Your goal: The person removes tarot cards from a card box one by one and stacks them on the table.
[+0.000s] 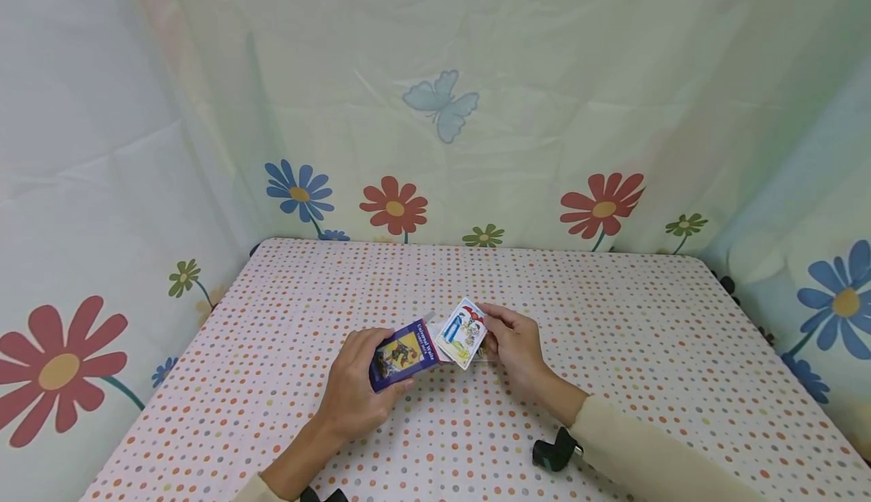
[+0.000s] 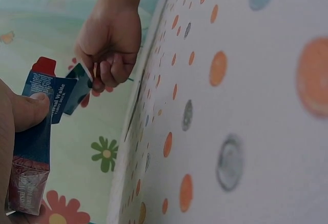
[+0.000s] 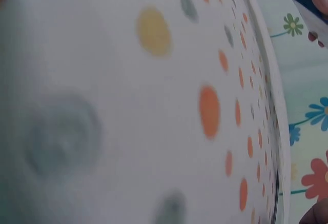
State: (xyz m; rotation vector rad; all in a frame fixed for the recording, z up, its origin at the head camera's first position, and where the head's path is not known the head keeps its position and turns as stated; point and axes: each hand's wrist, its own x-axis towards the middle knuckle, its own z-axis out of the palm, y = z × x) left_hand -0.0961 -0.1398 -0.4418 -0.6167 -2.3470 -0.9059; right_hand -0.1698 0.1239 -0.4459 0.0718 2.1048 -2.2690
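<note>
A dark blue tarot card box (image 1: 403,356), marked "Universal Waite" and bearing a yellow picture, lies in my left hand (image 1: 355,382), which grips it by its sides. A red flap (image 2: 45,65) stands up at the box's open end in the left wrist view. My right hand (image 1: 516,341) pinches a white-bordered card (image 1: 462,333) with a coloured picture, just beside that open end. Whether more cards sit behind it, I cannot tell. Seen from the left wrist, the card's dark back (image 2: 78,89) is between the right fingers and the box.
Both hands are above a table (image 1: 435,441) covered in white cloth with coloured dots. A black strap-like piece (image 1: 554,450) is by the right forearm. Behind the table hangs a curtain (image 1: 517,147) printed with flowers and butterflies.
</note>
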